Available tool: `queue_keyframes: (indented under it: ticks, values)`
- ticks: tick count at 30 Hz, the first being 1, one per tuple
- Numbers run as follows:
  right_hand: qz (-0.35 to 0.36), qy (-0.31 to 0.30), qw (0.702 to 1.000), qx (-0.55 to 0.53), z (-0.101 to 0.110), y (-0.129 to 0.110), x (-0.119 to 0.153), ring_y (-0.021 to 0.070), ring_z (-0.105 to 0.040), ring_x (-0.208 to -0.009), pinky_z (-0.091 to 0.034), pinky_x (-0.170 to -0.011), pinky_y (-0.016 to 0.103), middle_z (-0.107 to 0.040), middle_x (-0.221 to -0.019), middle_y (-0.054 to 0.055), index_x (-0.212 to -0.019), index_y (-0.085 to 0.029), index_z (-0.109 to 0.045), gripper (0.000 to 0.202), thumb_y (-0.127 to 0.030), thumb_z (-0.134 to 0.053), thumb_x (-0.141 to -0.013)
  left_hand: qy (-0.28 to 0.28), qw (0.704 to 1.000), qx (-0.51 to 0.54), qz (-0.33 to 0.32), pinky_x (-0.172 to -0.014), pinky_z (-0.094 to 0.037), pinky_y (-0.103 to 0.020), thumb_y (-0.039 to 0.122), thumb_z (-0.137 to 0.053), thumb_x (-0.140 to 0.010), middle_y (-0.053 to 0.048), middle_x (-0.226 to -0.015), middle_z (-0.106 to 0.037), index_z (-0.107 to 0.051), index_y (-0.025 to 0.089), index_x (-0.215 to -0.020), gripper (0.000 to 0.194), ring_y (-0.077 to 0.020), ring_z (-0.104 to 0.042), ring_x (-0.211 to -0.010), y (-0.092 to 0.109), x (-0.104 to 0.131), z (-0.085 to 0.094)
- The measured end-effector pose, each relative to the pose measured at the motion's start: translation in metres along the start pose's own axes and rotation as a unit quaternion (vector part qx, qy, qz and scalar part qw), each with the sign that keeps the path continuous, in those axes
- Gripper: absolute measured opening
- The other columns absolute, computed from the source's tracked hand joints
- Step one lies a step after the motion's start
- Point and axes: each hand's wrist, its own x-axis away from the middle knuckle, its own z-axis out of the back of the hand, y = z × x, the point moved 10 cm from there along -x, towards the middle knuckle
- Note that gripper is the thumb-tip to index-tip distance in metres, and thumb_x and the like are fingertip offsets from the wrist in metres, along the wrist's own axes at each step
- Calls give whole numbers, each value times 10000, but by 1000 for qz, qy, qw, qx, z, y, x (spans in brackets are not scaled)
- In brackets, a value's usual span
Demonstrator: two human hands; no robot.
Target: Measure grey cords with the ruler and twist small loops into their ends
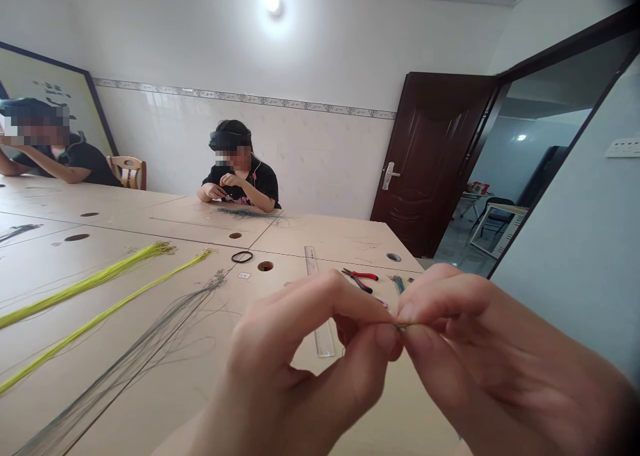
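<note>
My left hand (310, 349) and my right hand (465, 349) meet fingertip to fingertip above the table, each closed in a pinch. Between them shows a tiny thread-like piece (401, 327), dark greenish with a golden tint, mostly hidden by the fingertips. Beyond my left hand lies a clear ruler (312, 259), partly covered by that hand. Pliers (361, 279) with red and dark blue handles rest just past my fingers. Behind my right thumb and finger is a small bunch of bluish-grey strands (399, 283).
Yellow strand bundles (95, 283) and a grey strand bundle (165, 323) stretch across the table (280, 403) at left. A black ring (242, 257) lies near a cable hole (265, 267). Two people sit across the table, one with dark strands (250, 213). A brown door (435, 156) stands open.
</note>
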Motion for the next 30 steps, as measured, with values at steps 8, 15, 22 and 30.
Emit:
queue_keyframes:
  ticks: [8, 15, 22, 30]
  values:
    - [1, 9, 1000, -20, 1, 3, 2, 120, -604, -627, -537, -531, 200, -589, -679, 14, -804, -212, -570, 115, -99, -551, -811, 11, 1000, -25, -7, -467, -407, -128, 2, -533, -745, 60, -607, -556, -572, 167, -695, 177, -42, -509, -540, 2, -1, 2]
    - [0, 12, 1000, -11, 1, 2, 2, 97, -590, -608, -523, -526, 162, -584, -666, -4, -796, -214, -578, 104, -111, -579, -804, 36, 998, -30, -42, -432, -397, -136, -1, -512, -709, 42, -577, -558, -564, 157, -655, 175, -53, -522, -525, 6, -3, 4]
    - [1, 12, 1000, -7, 0, 0, 1, 98, -592, -623, -525, -542, 169, -585, -672, -6, -795, -216, -573, 122, -94, -570, -806, 37, 998, -36, -40, -417, -398, -135, -21, -491, -702, 38, -555, -552, -573, 150, -652, 195, -53, -516, -504, 6, -4, 3]
    - [-16, 11, 1000, -7, 0, 4, 0, 80, -587, -604, -514, -541, 144, -584, -659, -28, -780, -229, -572, 97, -136, -579, -806, 29, 998, -57, -12, -421, -392, -134, -12, -486, -717, 35, -600, -566, -567, 155, -658, 195, -51, -524, -534, 1, -5, 2]
